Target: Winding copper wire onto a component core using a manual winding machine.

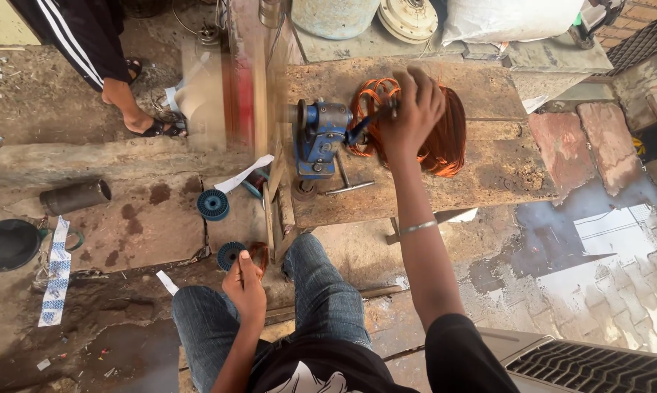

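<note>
Outside on a dusty, stained floor stands a rough wooden desk (488, 175), and a person in jeans sits low in front of it.

The right hand (412, 109) is up on the desk. Its fingers are closed around a small handle (368, 124) that sticks out of a blue winding machine (319, 138). Just behind this hand sits a fat bunch of shiny copper wire (445, 138), looped round and round and touching the machine's side.

The left hand (244, 284) is down low by the left knee. It pinches something small between thumb and fingers, but I cannot tell what it is. Right beside it lies a blue spool (230, 255), and another blue spool (213, 204) lies a bit farther up on the floor.

Near the second spool lies a white strip of paper (242, 175). A dark metal tube (75, 196) lies on the floor far to the left, near a black round pot (8, 244).

Another person's foot in a sandal (153, 125) stands at the top left. A puddle of water (605, 240) shines on the floor to the right of the desk.
</note>
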